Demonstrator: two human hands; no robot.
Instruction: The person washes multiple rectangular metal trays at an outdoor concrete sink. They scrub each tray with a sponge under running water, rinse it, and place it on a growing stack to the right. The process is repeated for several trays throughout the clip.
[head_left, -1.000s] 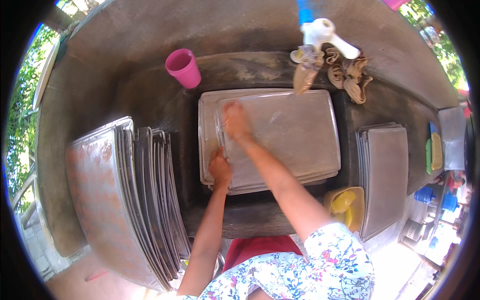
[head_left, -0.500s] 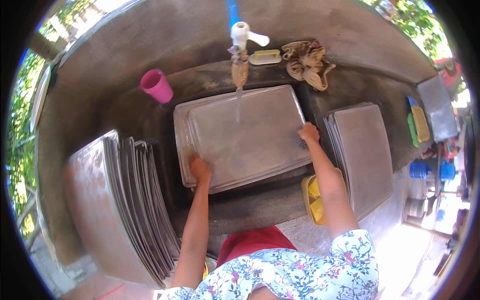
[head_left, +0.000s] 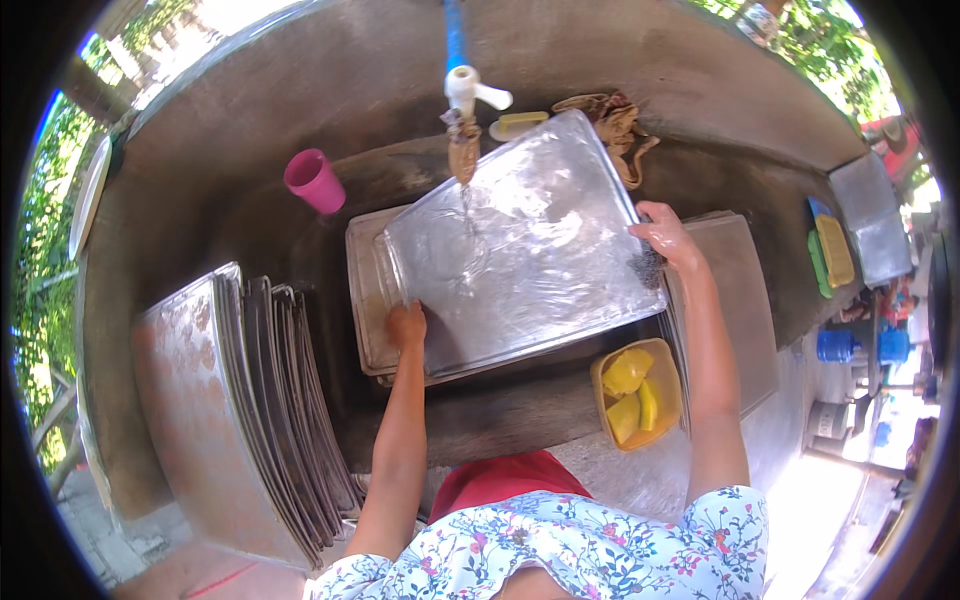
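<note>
A wet, shiny metal baking tray (head_left: pixel 530 250) lies tilted under the running tap (head_left: pixel 463 95), its right side raised. Water falls onto its upper left part. My left hand (head_left: pixel 405 325) is closed on its left edge near the lower corner. At the right edge, my right hand (head_left: pixel 672 240) grips a dark scouring pad (head_left: pixel 648 266), with fingers against the tray's rim. Beneath the tray, another baking tray (head_left: pixel 365 290) shows along the left. Whatever lies deeper is hidden.
Many upright trays (head_left: pixel 220 400) lean at the left; a flatter tray stack (head_left: pixel 735 300) sits at the right. Around are a pink cup (head_left: pixel 315 182), a cloth (head_left: pixel 622 125), a yellow-handled brush (head_left: pixel 518 124), and a yellow tub (head_left: pixel 660 420) holding yellow pieces. A concrete wall (head_left: pixel 330 90) rises behind.
The tray's right side has come up and shifted right, turning shiny and covering part of the cloth and the right stack. My right hand rose with it; my left stayed near the left edge.
</note>
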